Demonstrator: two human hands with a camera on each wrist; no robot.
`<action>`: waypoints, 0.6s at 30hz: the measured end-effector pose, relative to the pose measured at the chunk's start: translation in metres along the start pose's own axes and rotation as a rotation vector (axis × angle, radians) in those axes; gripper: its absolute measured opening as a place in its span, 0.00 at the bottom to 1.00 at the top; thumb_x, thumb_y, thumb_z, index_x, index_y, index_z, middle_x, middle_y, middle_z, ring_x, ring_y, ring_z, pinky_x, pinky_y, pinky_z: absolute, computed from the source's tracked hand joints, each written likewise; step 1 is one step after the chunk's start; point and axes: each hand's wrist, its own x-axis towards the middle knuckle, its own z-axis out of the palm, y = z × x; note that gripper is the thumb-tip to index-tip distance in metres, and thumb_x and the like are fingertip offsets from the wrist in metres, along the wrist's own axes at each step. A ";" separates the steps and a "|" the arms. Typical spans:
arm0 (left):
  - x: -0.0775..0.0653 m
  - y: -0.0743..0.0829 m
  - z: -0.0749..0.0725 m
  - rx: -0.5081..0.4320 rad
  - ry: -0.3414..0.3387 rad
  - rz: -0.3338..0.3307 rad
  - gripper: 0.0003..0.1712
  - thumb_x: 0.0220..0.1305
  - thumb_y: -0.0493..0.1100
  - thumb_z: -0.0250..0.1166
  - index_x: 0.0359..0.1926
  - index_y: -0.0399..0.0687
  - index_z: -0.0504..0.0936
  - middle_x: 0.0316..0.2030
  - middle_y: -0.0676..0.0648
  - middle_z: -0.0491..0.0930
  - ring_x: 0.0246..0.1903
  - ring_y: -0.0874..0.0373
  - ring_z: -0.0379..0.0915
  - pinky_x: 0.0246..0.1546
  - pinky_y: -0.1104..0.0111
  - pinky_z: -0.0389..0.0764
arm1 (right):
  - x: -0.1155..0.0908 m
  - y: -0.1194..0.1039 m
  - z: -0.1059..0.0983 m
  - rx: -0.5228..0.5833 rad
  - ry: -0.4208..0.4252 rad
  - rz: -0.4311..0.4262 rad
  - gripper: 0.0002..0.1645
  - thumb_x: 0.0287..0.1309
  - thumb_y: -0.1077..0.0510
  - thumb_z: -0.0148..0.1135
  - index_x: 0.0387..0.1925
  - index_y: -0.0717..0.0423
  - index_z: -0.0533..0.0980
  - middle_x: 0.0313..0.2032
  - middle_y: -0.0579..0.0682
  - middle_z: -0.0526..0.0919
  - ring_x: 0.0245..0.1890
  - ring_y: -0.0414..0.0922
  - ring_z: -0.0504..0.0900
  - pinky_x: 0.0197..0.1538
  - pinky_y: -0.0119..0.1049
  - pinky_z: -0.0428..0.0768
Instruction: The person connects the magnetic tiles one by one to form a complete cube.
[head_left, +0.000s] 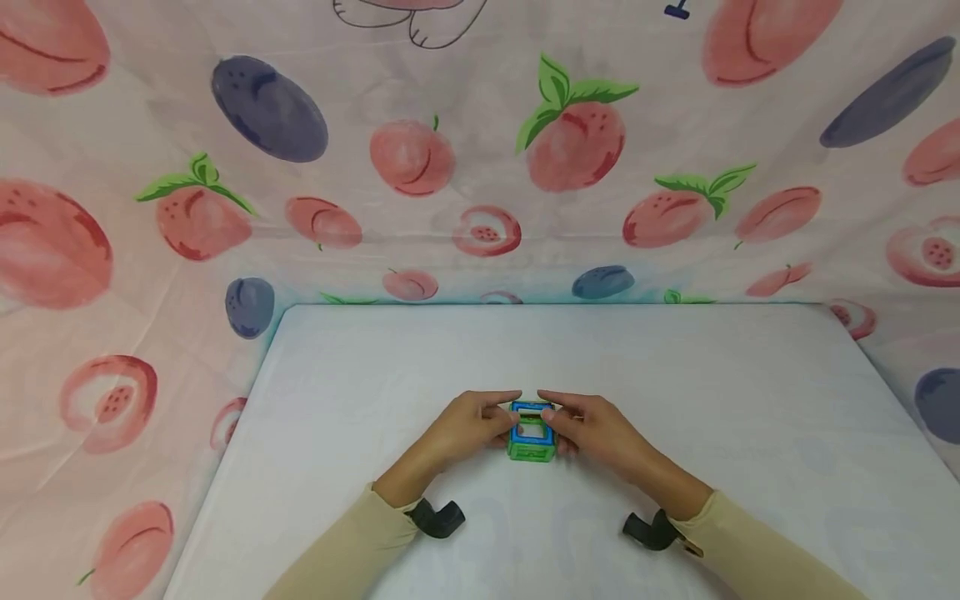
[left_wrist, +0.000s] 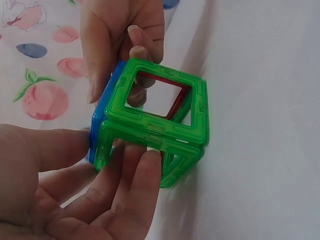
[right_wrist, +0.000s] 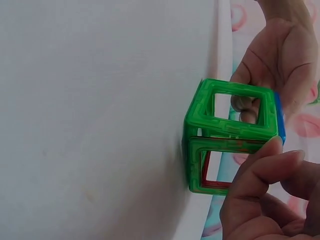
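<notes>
A small cube of magnetic tiles (head_left: pixel 532 453) stands on the white table between both hands. Its frame-like sides are mostly green (left_wrist: pixel 155 122), with a blue tile (left_wrist: pixel 102 112) on top and a red tile (right_wrist: pixel 205 167) showing through the openings. My left hand (head_left: pixel 472 422) holds the cube from the left, thumb at the blue tile's edge and other fingers against the green side. From the right, my right hand (head_left: pixel 597 423) grips it the same way, thumb on the blue tile. Both index fingers reach past the cube's far side, tips apart.
The white tabletop (head_left: pixel 360 367) spreads around the cube. A fruit-printed cloth (head_left: pixel 480 158) hangs behind and along the sides. Black wrist straps with mounts (head_left: pixel 439 518) sit at both sleeve cuffs.
</notes>
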 end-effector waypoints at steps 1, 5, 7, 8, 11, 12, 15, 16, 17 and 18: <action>0.000 0.000 0.000 -0.002 -0.007 -0.001 0.27 0.73 0.46 0.64 0.70 0.46 0.74 0.42 0.48 0.90 0.39 0.60 0.87 0.46 0.63 0.86 | 0.000 0.000 0.000 -0.014 0.002 -0.007 0.28 0.73 0.48 0.60 0.70 0.50 0.73 0.27 0.50 0.80 0.26 0.46 0.79 0.33 0.37 0.78; 0.000 0.000 0.000 -0.028 -0.025 0.011 0.27 0.74 0.45 0.63 0.70 0.45 0.74 0.43 0.47 0.89 0.40 0.58 0.88 0.47 0.62 0.85 | 0.000 0.000 0.001 -0.066 0.020 -0.045 0.27 0.72 0.49 0.62 0.68 0.51 0.75 0.24 0.48 0.80 0.24 0.45 0.78 0.30 0.35 0.77; 0.000 0.001 -0.001 -0.040 -0.027 0.016 0.27 0.74 0.45 0.63 0.70 0.43 0.74 0.43 0.47 0.89 0.40 0.58 0.88 0.47 0.62 0.85 | 0.001 0.000 0.001 -0.098 0.032 -0.067 0.27 0.72 0.49 0.61 0.68 0.53 0.75 0.23 0.47 0.81 0.23 0.44 0.78 0.28 0.34 0.76; 0.000 0.001 -0.001 -0.044 -0.026 0.018 0.27 0.74 0.45 0.63 0.70 0.43 0.74 0.43 0.46 0.89 0.40 0.57 0.88 0.46 0.62 0.86 | 0.001 0.000 0.002 -0.115 0.039 -0.081 0.27 0.72 0.50 0.61 0.68 0.54 0.75 0.22 0.47 0.81 0.22 0.43 0.78 0.28 0.33 0.76; 0.000 0.000 -0.001 -0.046 -0.024 0.020 0.27 0.74 0.44 0.63 0.70 0.41 0.73 0.42 0.45 0.89 0.40 0.58 0.87 0.46 0.61 0.86 | 0.000 0.000 0.004 -0.173 0.058 -0.117 0.27 0.73 0.52 0.61 0.68 0.58 0.74 0.21 0.45 0.80 0.20 0.41 0.77 0.26 0.32 0.75; 0.000 0.000 -0.001 -0.047 -0.025 0.019 0.27 0.74 0.44 0.63 0.70 0.40 0.73 0.42 0.45 0.89 0.39 0.58 0.87 0.46 0.61 0.86 | 0.000 -0.001 0.005 -0.191 0.065 -0.125 0.27 0.73 0.52 0.60 0.68 0.58 0.74 0.21 0.44 0.80 0.20 0.40 0.77 0.26 0.32 0.75; 0.000 0.000 -0.001 -0.049 -0.030 0.014 0.28 0.74 0.44 0.63 0.70 0.40 0.73 0.42 0.45 0.89 0.38 0.58 0.87 0.46 0.60 0.85 | -0.001 -0.002 0.006 -0.213 0.073 -0.126 0.27 0.72 0.53 0.61 0.67 0.59 0.74 0.24 0.44 0.80 0.20 0.39 0.77 0.26 0.31 0.75; 0.000 -0.001 -0.001 -0.051 -0.032 0.013 0.28 0.74 0.44 0.63 0.70 0.40 0.73 0.42 0.45 0.89 0.38 0.58 0.87 0.46 0.61 0.85 | -0.001 -0.002 0.006 -0.207 0.068 -0.119 0.27 0.72 0.53 0.62 0.67 0.58 0.74 0.25 0.44 0.81 0.21 0.39 0.77 0.27 0.31 0.75; 0.000 -0.001 -0.001 -0.057 -0.035 0.010 0.28 0.74 0.44 0.63 0.70 0.40 0.73 0.42 0.44 0.89 0.38 0.58 0.87 0.46 0.61 0.85 | -0.001 -0.003 0.006 -0.192 0.065 -0.102 0.27 0.71 0.52 0.62 0.67 0.57 0.74 0.27 0.44 0.81 0.22 0.40 0.77 0.28 0.32 0.76; 0.000 -0.001 -0.001 -0.064 -0.039 0.009 0.27 0.74 0.43 0.63 0.70 0.40 0.73 0.42 0.44 0.89 0.39 0.58 0.87 0.46 0.60 0.86 | -0.001 -0.003 0.006 -0.168 0.058 -0.083 0.27 0.71 0.52 0.63 0.67 0.56 0.74 0.28 0.45 0.82 0.23 0.41 0.78 0.28 0.32 0.76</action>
